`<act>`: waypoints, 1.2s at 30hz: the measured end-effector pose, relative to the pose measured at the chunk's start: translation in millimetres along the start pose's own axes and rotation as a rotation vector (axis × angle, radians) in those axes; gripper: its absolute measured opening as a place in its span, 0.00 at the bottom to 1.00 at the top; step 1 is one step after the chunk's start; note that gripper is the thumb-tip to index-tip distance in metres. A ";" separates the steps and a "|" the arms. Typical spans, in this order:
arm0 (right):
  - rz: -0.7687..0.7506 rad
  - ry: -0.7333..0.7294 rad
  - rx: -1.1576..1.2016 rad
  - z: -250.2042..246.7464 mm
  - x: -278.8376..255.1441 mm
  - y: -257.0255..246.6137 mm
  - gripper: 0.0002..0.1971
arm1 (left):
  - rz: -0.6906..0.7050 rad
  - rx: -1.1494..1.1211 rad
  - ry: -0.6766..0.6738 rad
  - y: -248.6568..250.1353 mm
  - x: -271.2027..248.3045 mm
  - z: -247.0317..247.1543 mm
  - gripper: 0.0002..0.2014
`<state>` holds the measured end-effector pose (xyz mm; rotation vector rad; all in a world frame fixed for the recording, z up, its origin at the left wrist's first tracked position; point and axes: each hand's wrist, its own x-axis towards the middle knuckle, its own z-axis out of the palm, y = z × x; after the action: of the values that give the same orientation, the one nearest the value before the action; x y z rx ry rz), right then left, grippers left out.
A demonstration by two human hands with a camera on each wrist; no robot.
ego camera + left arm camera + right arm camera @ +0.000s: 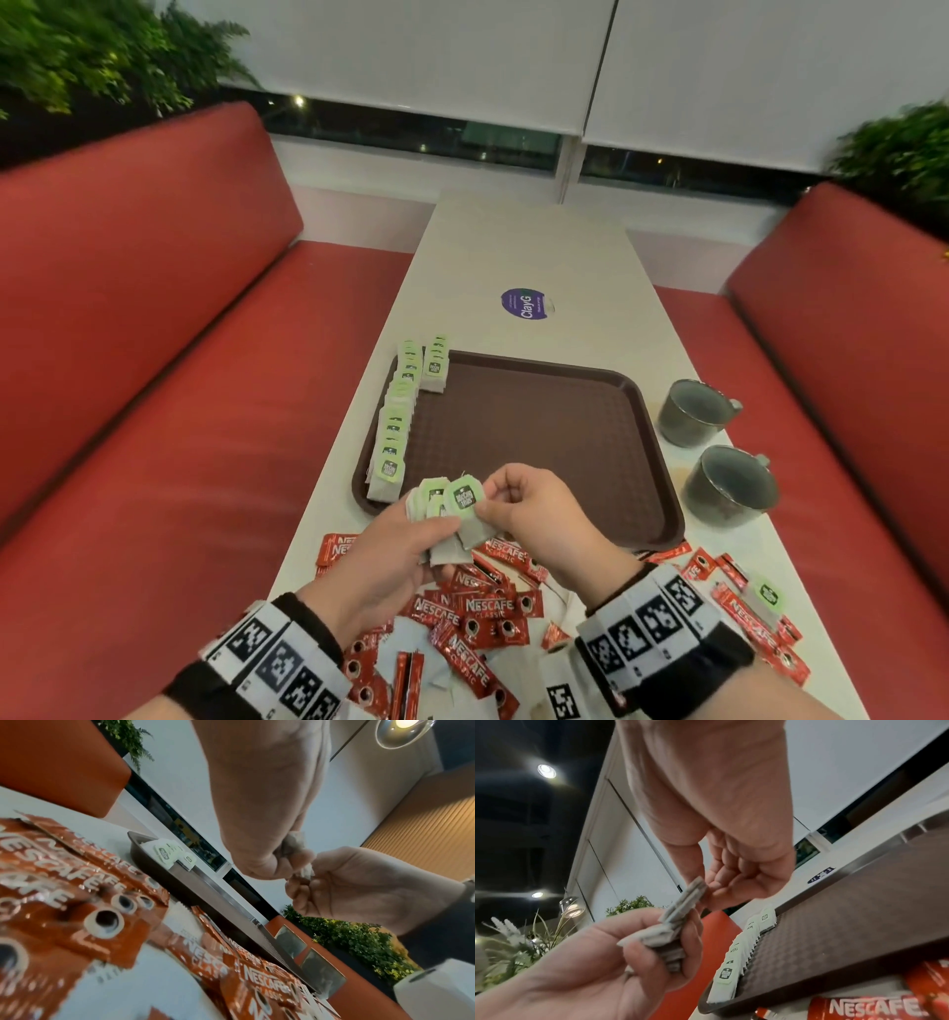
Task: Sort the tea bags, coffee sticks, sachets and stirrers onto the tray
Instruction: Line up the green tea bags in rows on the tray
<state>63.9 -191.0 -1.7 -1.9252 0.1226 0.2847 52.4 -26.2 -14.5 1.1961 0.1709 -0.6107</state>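
Observation:
My left hand [434, 532] grips a fanned stack of tea bags [436, 506] with green tags, just above the near left corner of the brown tray [565, 426]. My right hand [488, 506] pinches the top tea bag [464, 496] of that stack. In the right wrist view the stack [672, 933] sits between the left thumb and fingers, and the right fingertips [714, 886] touch its upper end. A row of tea bags [395, 426] lines the tray's left side. Red Nescafe coffee sticks [482, 606] lie scattered on the table beneath both wrists.
Two grey metal cups [693, 411] [729, 485] stand right of the tray. A loose tea bag [767, 596] lies among red sticks at the near right. A purple sticker [524, 303] marks the table beyond the tray. Red benches flank the table.

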 end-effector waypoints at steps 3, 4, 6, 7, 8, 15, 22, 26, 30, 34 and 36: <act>0.058 -0.078 -0.025 0.7 12.3 -5.3 0.07 | 0.037 0.032 0.049 6.3 7.1 -6.3 0.12; 0.070 -0.093 -0.042 0.9 18.6 -7.9 0.07 | 0.040 0.036 0.058 8.8 9.0 -9.4 0.11; 0.064 -0.073 -0.047 0.7 36.7 -14.8 0.07 | 0.032 0.022 0.067 13.9 12.0 -16.5 0.09; 0.057 -0.043 -0.020 0.0 48.8 -18.2 0.08 | 0.019 -0.004 0.082 15.7 13.8 -21.2 0.09; 0.062 -0.004 0.007 -0.9 63.0 -21.6 0.09 | 0.002 -0.039 0.102 17.1 15.5 -26.4 0.09; 0.215 0.107 0.031 5.5 186.0 -20.2 0.11 | 0.006 -0.098 0.166 14.5 19.6 -63.5 0.15; 0.258 0.033 -0.107 24.0 246.2 -18.3 0.11 | 0.041 -0.191 0.237 18.4 15.2 -91.5 0.14; 0.275 0.031 -0.194 28.7 258.8 -14.8 0.12 | 0.035 -0.182 0.245 20.4 13.1 -96.2 0.13; 0.275 0.061 -0.334 34.2 266.8 -17.7 0.09 | 0.016 -0.191 0.256 17.1 16.6 -101.9 0.13; 0.205 0.205 -0.376 36.5 268.6 -13.9 0.07 | 0.024 -0.195 0.245 18.0 18.4 -102.0 0.14; 0.098 0.318 -0.255 35.4 248.8 -21.6 0.09 | 0.039 -0.196 0.239 20.2 18.7 -99.9 0.14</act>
<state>303.9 -137.6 -57.9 -2.2111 0.4091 0.0577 97.5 62.5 -43.6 1.0769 0.4001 -0.4052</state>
